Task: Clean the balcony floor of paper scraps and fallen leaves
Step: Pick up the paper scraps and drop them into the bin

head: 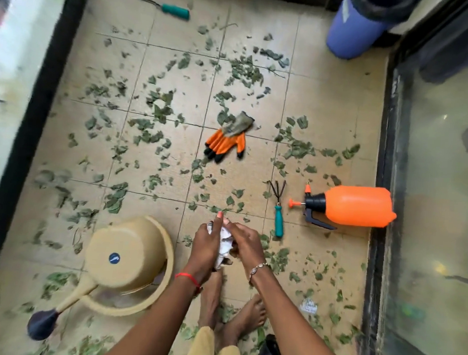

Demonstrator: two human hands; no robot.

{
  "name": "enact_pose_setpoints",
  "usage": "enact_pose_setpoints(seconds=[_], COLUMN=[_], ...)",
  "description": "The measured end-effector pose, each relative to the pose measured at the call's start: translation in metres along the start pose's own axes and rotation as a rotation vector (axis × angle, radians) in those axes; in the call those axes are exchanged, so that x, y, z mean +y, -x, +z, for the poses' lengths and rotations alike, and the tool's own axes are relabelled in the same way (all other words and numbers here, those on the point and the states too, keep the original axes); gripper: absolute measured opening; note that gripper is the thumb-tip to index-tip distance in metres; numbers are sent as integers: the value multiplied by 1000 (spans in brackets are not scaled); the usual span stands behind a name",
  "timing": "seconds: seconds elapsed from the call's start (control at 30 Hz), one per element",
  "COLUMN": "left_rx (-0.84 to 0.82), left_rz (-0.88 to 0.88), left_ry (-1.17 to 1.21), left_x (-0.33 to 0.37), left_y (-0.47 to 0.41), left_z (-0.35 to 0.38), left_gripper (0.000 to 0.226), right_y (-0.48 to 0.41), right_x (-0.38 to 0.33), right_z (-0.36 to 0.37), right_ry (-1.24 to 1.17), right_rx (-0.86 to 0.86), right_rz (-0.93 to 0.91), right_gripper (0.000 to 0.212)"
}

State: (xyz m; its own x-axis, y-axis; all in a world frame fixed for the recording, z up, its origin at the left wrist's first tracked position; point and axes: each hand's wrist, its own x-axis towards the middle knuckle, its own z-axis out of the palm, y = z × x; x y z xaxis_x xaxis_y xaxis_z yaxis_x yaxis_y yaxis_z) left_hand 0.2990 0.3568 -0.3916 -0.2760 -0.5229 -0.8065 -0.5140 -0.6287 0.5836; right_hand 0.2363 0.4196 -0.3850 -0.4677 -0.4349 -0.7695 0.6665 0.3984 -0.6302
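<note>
Two bare hands meet low in the middle of the view over a beige tiled balcony floor [326, 106], and between them they hold the paper.

Far left, a beige plastic watering can [125, 258] lies tipped on its side, base towards the camera, with its dark round spout head [40, 324] pointing to the lower left. Near the top edge lies a slim metal tool with a green handle [174, 10]. Torn green fallen leaves [155, 110] are scattered over nearly every tile, thickest across the middle. Among them, well ahead of the hands, lies an orange garden glove with black fingertips and a grey cuff [226, 141].

The left hand [206, 246], a red thread at its wrist, grips a crumpled wad of white paper scraps [225, 244], its fingers wrapped over the wad's left side. The right hand [244, 243], with a bead bracelet at its wrist, clasps the same wad from the right, fingers curled against it. The wad is off the floor, above the person's bare feet [213, 298].

Just right of the hands lies a small black-pronged hand rake with a green handle [278, 215]. Lower down, one small white printed paper scrap [308, 307] rests on the tiles. Beside the rake, an orange plastic pressure sprayer with a black pump head [353, 206] lies on its side, touching the dark frame of a glass sliding door [443, 188]. A purple cylindrical container [351, 28] stands at the top right.
</note>
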Motion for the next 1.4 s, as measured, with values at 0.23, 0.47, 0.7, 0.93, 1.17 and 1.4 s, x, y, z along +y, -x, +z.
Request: enact_pose_setpoints(seconds=[0.23, 0.47, 0.7, 0.93, 1.17, 1.4], left_rx=[116, 188, 180, 136, -39, -162], left_rz=[25, 45, 65, 61, 0, -157], left_ry=[60, 94, 87, 56, 130, 162], left_x=[49, 128, 212, 316, 414, 486], left_y=[7, 2, -32, -107, -147, -201], left_z=[-11, -5, 46, 133, 217, 301], left_gripper=[55, 36, 27, 45, 40, 39], right_y=[1, -16, -61, -145, -213, -286], right_x=[-38, -114, -193, -296, -393, -483], right_z=[45, 63, 36, -29, -86, -120], right_ry=[146, 153, -5, -24, -256, -500], right_rx=[356, 480, 533, 608, 692, 669], right_rz=[-262, -325, -308, -224, -121, 15], right_gripper=[40, 51, 52, 40, 47, 49])
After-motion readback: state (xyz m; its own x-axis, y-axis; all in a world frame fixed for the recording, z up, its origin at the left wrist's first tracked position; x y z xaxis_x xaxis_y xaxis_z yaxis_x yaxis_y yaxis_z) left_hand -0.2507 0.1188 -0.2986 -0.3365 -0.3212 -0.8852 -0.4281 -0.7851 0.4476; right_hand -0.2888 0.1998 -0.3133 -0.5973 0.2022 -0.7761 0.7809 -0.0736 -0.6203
